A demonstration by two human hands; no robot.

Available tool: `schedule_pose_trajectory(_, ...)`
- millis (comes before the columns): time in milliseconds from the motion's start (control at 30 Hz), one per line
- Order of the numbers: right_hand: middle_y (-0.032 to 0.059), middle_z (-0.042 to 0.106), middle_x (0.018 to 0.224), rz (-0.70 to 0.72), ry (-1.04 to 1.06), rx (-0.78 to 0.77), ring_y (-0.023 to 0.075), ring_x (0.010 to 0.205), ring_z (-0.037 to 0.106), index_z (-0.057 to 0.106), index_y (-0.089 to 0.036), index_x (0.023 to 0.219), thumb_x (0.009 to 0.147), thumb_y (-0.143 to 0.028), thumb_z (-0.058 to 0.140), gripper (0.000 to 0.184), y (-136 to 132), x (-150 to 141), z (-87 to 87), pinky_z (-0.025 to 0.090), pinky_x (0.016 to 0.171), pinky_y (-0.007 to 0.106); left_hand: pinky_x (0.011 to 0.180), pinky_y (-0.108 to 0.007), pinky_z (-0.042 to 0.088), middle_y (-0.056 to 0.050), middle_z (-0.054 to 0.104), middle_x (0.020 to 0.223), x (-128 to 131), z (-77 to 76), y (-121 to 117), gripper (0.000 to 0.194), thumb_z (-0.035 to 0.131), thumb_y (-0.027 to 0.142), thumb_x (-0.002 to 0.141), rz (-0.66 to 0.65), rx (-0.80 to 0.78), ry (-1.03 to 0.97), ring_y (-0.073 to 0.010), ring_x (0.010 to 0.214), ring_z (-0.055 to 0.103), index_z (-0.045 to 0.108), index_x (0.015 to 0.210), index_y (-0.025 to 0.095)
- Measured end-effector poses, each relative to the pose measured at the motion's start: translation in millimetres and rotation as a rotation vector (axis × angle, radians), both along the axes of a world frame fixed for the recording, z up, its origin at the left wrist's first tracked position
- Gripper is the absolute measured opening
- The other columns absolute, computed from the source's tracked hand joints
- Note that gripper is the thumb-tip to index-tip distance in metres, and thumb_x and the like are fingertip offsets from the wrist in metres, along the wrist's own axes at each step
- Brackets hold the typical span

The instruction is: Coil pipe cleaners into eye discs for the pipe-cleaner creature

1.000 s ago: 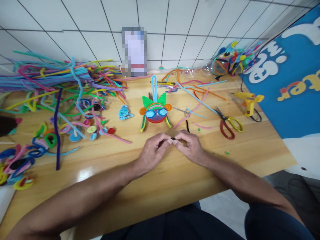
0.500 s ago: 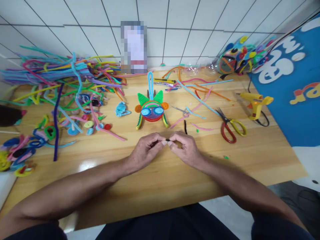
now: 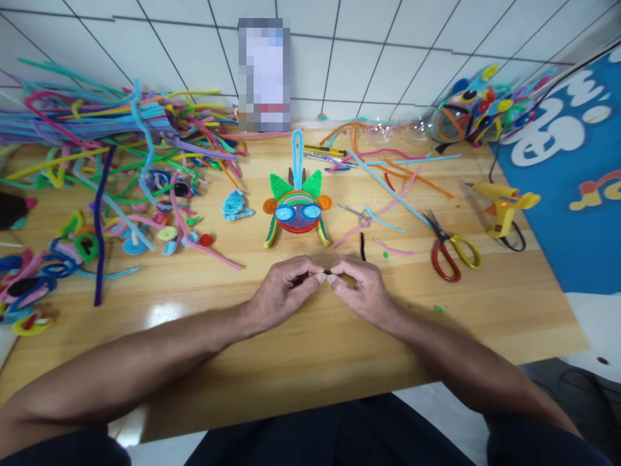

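Between my two hands is a small black piece of pipe cleaner (image 3: 327,272), mostly covered by the fingertips. My left hand (image 3: 286,292) pinches one side of it with thumb and forefinger. From the other side, my right hand (image 3: 363,291) pinches it the same way. Just beyond the hands lies a colourful pipe cleaner face figure (image 3: 297,219) with green pointed ears, blue eyes, orange spirals at its sides and a light blue loop on top. A short black pipe cleaner strip (image 3: 362,246) rests near my right hand.
To the right are red-and-yellow scissors (image 3: 445,255), a yellow glue gun (image 3: 502,202) and small scissors (image 3: 359,215). Loose pipe cleaners (image 3: 395,188) lie behind them. A large pipe cleaner bundle (image 3: 111,126) and small coiled pieces (image 3: 167,233) fill the left. A blurred phone-like panel (image 3: 264,74) stands at the wall.
The camera view has tilted slightly, shifting the background. Both hands keep their pinch on the black piece, with hardly any visible movement.
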State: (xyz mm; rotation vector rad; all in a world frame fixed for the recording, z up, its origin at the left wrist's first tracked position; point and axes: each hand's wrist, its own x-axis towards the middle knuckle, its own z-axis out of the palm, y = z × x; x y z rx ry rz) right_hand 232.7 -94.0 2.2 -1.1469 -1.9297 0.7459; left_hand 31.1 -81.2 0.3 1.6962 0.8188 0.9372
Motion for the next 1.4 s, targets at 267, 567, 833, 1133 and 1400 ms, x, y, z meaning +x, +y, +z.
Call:
schedule_pose_trajectory(267, -0.0011, 0.062, 0.069, 0.011, -0.01, 0.007, 0.0146, 0.065, 0.057, 0.059, -0.022, 0.076, 0.088, -0.012, 0.055, 0.016, -1.6, 0.7, 0.1, 0.044, 0.064, 0.029, 0.067, -0.024, 0.048, -0.004, 0.068, 0.078, -0.3, 3.2, 0.2, 0.016, 0.061, 0.024, 0.099, -0.011, 0.0, -0.022, -0.0124, 0.07, 0.06, 0.073, 0.093, 0.016)
schedule_pose_trajectory(567, -0.0006, 0.064, 0.07, 0.035, -0.041, 0.074, 0.0156, 0.065, 0.058, 0.061, -0.023, 0.079, 0.087, -0.01, 0.056, 0.016, -1.5, 2.4, 1.1, 0.045, 0.065, 0.031, 0.067, -0.024, 0.047, -0.004, 0.068, 0.081, -1.4, -0.3, -0.4, 0.013, 0.06, 0.021, 0.1, -0.033, -0.017, 0.029, -0.0123, 0.072, 0.06, 0.071, 0.097, 0.016)
schedule_pose_trajectory(833, 0.0, 0.063, 0.071, 0.031, -0.102, 0.169, 0.0163, 0.067, 0.059, 0.059, -0.024, 0.08, 0.086, -0.009, 0.056, 0.016, -2.1, 3.6, 1.9, 0.046, 0.066, 0.031, 0.065, -0.024, 0.046, -0.004, 0.067, 0.08, -1.8, -0.1, -0.8, 0.013, 0.06, 0.019, 0.1, -0.05, 0.027, 0.03, -0.0119, 0.071, 0.059, 0.072, 0.097, 0.015)
schedule_pose_trajectory(1133, 0.001, 0.064, 0.071, 0.053, -0.15, 0.308, 0.0169, 0.066, 0.057, 0.061, -0.024, 0.08, 0.084, -0.007, 0.056, 0.018, -1.8, 4.4, 5.8, 0.044, 0.064, 0.033, 0.07, -0.026, 0.05, -0.005, 0.07, 0.083, -1.9, 1.7, -3.5, 0.011, 0.059, 0.011, 0.098, -0.064, 0.195, -0.008, -0.0132, 0.075, 0.063, 0.069, 0.101, 0.016)
schedule_pose_trajectory(1400, 0.0009, 0.063, 0.07, 0.059, -0.152, 0.306, 0.0165, 0.065, 0.056, 0.06, -0.023, 0.079, 0.085, -0.007, 0.056, 0.018, -0.9, 4.8, 5.0, 0.044, 0.063, 0.032, 0.069, -0.025, 0.048, -0.005, 0.069, 0.082, -1.8, -1.1, -2.4, 0.01, 0.06, 0.011, 0.098, -0.071, 0.149, -0.012, -0.0123, 0.074, 0.061, 0.069, 0.1, 0.015)
